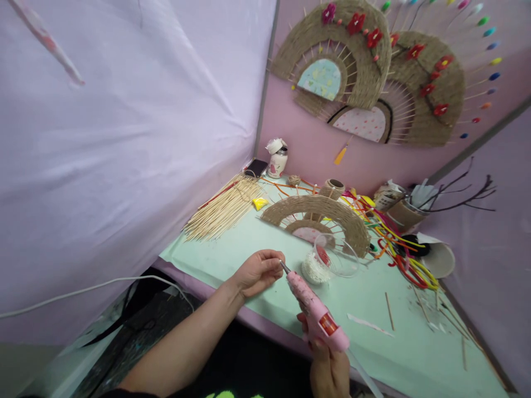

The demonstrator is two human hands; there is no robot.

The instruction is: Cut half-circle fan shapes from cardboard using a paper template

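Observation:
My right hand (327, 365) is wrapped round the handle of a pink hot glue gun (313, 309). Its metal nozzle points up and to the left, at the fingertips of my left hand (261, 272). Those fingers are pinched together; whatever they hold, if anything, is too small to make out. Just beyond the gun, a clear plastic cup (348, 262) lies tipped over beside a pile of small white beads (316, 270) with something red at its top. Behind it a half-round twine-wrapped fan (319, 205) rests on the table.
Thin wooden sticks (226, 207) are heaped at the table's left, near a yellow packet (260, 204). A bottle (277, 160) stands at the back. Colourful pipe cleaners (409, 271) and a pot with branches (404, 214) occupy the right. Decorated fans (332, 55) hang on the wall.

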